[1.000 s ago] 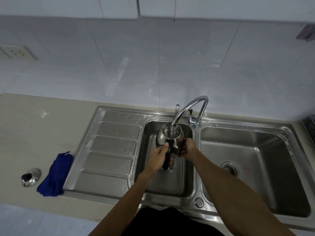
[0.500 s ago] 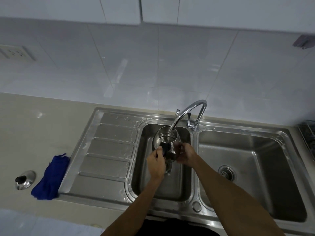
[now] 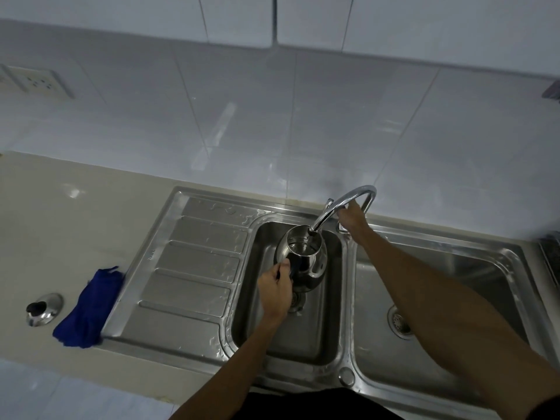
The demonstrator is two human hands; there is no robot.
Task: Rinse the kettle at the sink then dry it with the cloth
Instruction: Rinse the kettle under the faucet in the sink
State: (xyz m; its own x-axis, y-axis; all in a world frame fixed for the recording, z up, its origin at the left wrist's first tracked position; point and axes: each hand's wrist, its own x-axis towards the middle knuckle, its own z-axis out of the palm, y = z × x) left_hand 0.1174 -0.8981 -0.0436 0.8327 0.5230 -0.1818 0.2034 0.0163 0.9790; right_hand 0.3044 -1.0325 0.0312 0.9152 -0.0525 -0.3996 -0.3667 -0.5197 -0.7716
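A shiny steel kettle (image 3: 306,262) hangs lidless over the left basin of the sink (image 3: 303,338), its open mouth right under the curved tap spout (image 3: 339,204). My left hand (image 3: 275,291) grips the kettle's dark handle from the near side. My right hand (image 3: 351,218) is up at the tap's base, fingers wrapped around the tap handle, which it mostly hides. A crumpled blue cloth (image 3: 88,310) lies on the counter, left of the draining board. The kettle's lid (image 3: 44,309), steel with a black knob, lies further left.
The ribbed draining board (image 3: 188,268) is wet. The right basin (image 3: 439,298) holds only its drain. A wall socket (image 3: 39,83) sits at the upper left on the tiled wall. The beige counter (image 3: 60,225) stretches left of the sink.
My right hand has left the kettle's side and moved up to the tap handle. My left hand alone now holds the kettle under the spout.
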